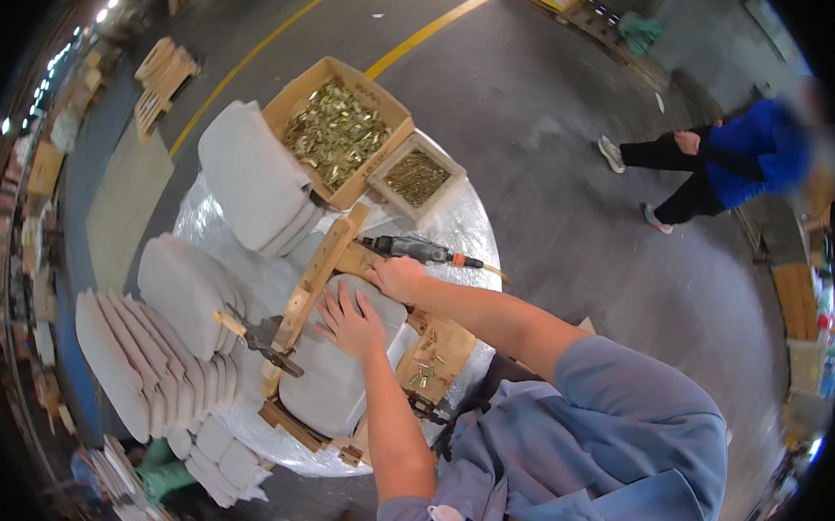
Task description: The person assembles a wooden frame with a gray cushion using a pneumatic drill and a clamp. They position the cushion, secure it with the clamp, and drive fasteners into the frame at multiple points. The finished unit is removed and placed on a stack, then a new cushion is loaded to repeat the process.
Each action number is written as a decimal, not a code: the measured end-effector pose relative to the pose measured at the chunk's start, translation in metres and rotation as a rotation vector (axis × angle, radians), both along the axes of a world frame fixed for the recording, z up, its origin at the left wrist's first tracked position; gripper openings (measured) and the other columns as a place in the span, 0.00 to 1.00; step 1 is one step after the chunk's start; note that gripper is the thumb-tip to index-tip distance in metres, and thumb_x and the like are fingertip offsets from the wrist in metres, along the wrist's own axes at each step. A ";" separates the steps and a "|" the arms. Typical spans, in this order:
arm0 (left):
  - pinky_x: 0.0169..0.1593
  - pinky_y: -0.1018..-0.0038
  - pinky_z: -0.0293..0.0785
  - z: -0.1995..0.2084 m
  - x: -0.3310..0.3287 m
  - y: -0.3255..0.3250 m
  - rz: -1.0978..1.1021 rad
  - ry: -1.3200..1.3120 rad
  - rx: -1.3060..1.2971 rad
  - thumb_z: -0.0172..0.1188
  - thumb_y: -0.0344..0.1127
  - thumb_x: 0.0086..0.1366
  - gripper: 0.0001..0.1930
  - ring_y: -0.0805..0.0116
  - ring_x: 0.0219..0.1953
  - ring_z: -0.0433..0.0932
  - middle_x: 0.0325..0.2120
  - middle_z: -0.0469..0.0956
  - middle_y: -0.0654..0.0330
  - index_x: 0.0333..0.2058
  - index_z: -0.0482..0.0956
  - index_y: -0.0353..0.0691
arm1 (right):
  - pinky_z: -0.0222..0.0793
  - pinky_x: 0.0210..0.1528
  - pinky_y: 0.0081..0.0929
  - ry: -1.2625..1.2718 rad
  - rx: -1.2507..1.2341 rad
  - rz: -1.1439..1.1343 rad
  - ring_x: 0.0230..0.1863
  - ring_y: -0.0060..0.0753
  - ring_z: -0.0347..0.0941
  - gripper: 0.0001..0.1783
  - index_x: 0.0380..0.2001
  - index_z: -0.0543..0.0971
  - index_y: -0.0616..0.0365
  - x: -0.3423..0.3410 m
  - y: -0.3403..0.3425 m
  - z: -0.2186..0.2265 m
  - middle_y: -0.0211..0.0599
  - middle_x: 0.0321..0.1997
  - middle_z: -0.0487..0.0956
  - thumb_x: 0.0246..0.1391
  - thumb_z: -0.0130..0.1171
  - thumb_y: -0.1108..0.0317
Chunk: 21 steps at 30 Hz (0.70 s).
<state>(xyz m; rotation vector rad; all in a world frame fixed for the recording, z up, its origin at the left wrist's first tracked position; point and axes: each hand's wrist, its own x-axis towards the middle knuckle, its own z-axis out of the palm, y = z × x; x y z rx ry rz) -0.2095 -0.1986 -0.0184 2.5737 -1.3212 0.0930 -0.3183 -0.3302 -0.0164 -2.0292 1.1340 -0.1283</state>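
Left hand (pixel 353 330) lies spread wide on the rounded grey panel (pixel 319 391), apparently seating it; right hand (pixel 400 279), one o'clock, grip unclear; next calls for alignment against the tan wooden frame (pixel 328 258).

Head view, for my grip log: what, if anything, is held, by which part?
Left hand lies spread on the grey panel, holding nothing; right hand: cannot be told.

Left hand (pixel 355 332) spread flat on gray panel (pixel 323 395) in wooden jig (pixel 312 288). Right hand (pixel 400 278) at jig's upper end, grip unclear, just beside power tool (pixel 410 250). Film-wrapped counter (pixel 479 225) also carries gray panel stacks (pixel 181 294), cardboard box (pixel 289 101) of metal fittings (pixel 337 129), smaller bin (pixel 394 202). Person in blue (pixel 747 158) at right.
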 end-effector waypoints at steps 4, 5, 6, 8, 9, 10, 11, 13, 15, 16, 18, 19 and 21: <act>0.77 0.31 0.46 -0.004 0.017 -0.004 0.050 0.058 0.063 0.51 0.54 0.79 0.26 0.48 0.78 0.60 0.74 0.69 0.56 0.70 0.75 0.59 | 0.80 0.48 0.60 -0.014 0.002 -0.014 0.43 0.66 0.85 0.30 0.46 0.82 0.61 -0.006 -0.002 -0.007 0.60 0.38 0.87 0.76 0.48 0.43; 0.77 0.31 0.45 -0.007 0.019 -0.001 0.068 0.044 0.064 0.51 0.54 0.79 0.25 0.48 0.78 0.60 0.73 0.68 0.56 0.70 0.75 0.60 | 0.80 0.47 0.60 -0.041 -0.003 0.003 0.43 0.68 0.85 0.29 0.45 0.82 0.62 -0.006 -0.002 -0.013 0.61 0.37 0.86 0.76 0.48 0.43; 0.77 0.31 0.44 -0.010 0.017 -0.002 0.077 0.033 0.064 0.50 0.53 0.78 0.25 0.47 0.78 0.60 0.73 0.68 0.56 0.70 0.75 0.60 | 0.79 0.46 0.61 -0.064 -0.010 0.011 0.42 0.69 0.84 0.29 0.44 0.81 0.62 -0.007 -0.005 -0.017 0.62 0.37 0.86 0.76 0.49 0.44; 0.77 0.30 0.42 -0.016 0.015 -0.003 0.097 0.016 0.072 0.50 0.53 0.78 0.25 0.46 0.78 0.59 0.73 0.68 0.55 0.70 0.74 0.60 | 0.78 0.44 0.63 -0.116 -0.020 0.024 0.40 0.71 0.83 0.27 0.41 0.80 0.62 -0.008 -0.005 -0.020 0.64 0.35 0.84 0.76 0.50 0.45; 0.78 0.30 0.41 -0.017 0.012 -0.005 0.104 0.009 0.078 0.50 0.52 0.78 0.25 0.46 0.78 0.59 0.74 0.67 0.55 0.70 0.74 0.61 | 0.77 0.42 0.64 -0.139 -0.026 0.023 0.39 0.72 0.82 0.26 0.40 0.79 0.61 -0.009 -0.004 -0.024 0.64 0.34 0.84 0.76 0.50 0.46; 0.78 0.30 0.40 -0.017 0.012 -0.006 0.110 0.003 0.085 0.49 0.52 0.78 0.25 0.45 0.78 0.58 0.74 0.67 0.55 0.70 0.73 0.61 | 0.76 0.40 0.64 -0.155 -0.052 0.014 0.36 0.72 0.81 0.25 0.38 0.77 0.62 -0.008 -0.002 -0.030 0.64 0.32 0.83 0.76 0.51 0.48; 0.78 0.30 0.39 -0.017 0.012 -0.004 0.111 0.009 0.092 0.49 0.52 0.78 0.25 0.45 0.78 0.58 0.74 0.66 0.54 0.70 0.73 0.61 | 0.76 0.40 0.64 -0.138 -0.052 0.015 0.36 0.72 0.81 0.24 0.38 0.77 0.62 -0.007 -0.001 -0.030 0.64 0.32 0.83 0.76 0.51 0.48; 0.78 0.30 0.38 -0.019 0.013 -0.004 0.109 0.025 0.109 0.50 0.51 0.78 0.25 0.45 0.78 0.57 0.74 0.66 0.54 0.71 0.72 0.61 | 0.76 0.40 0.64 -0.101 -0.049 0.015 0.36 0.72 0.81 0.24 0.39 0.77 0.62 -0.007 0.001 -0.032 0.64 0.31 0.83 0.76 0.50 0.48; 0.77 0.29 0.40 -0.017 0.014 -0.006 0.107 0.021 0.098 0.51 0.51 0.77 0.25 0.44 0.77 0.58 0.73 0.67 0.53 0.70 0.73 0.59 | 0.76 0.40 0.65 -0.099 -0.049 0.026 0.36 0.73 0.81 0.24 0.40 0.77 0.61 -0.005 -0.001 -0.032 0.64 0.30 0.83 0.77 0.49 0.49; 0.77 0.28 0.41 -0.016 0.015 -0.005 0.104 0.020 0.094 0.52 0.51 0.76 0.25 0.43 0.77 0.58 0.72 0.68 0.53 0.69 0.74 0.59 | 0.76 0.40 0.65 -0.099 -0.055 0.025 0.36 0.73 0.81 0.24 0.40 0.77 0.61 -0.004 0.001 -0.034 0.64 0.31 0.83 0.77 0.49 0.49; 0.77 0.28 0.41 -0.013 0.015 -0.006 0.107 0.014 0.089 0.52 0.51 0.76 0.26 0.44 0.77 0.58 0.72 0.68 0.53 0.70 0.74 0.59 | 0.75 0.41 0.65 -0.080 -0.072 0.035 0.37 0.74 0.81 0.24 0.40 0.77 0.61 -0.005 -0.001 -0.034 0.64 0.32 0.83 0.76 0.49 0.49; 0.77 0.28 0.42 -0.012 0.015 -0.007 0.107 0.012 0.088 0.52 0.51 0.76 0.26 0.44 0.77 0.58 0.72 0.68 0.54 0.70 0.74 0.59 | 0.76 0.42 0.65 -0.096 -0.081 0.032 0.37 0.74 0.81 0.24 0.40 0.77 0.62 -0.004 -0.002 -0.035 0.64 0.32 0.83 0.76 0.50 0.49; 0.77 0.28 0.40 -0.014 0.016 -0.008 0.109 -0.005 0.071 0.53 0.51 0.76 0.26 0.45 0.77 0.59 0.72 0.68 0.54 0.70 0.73 0.60 | 0.76 0.42 0.65 -0.120 -0.103 0.024 0.37 0.74 0.81 0.24 0.40 0.77 0.62 -0.002 0.000 -0.033 0.63 0.32 0.83 0.76 0.50 0.49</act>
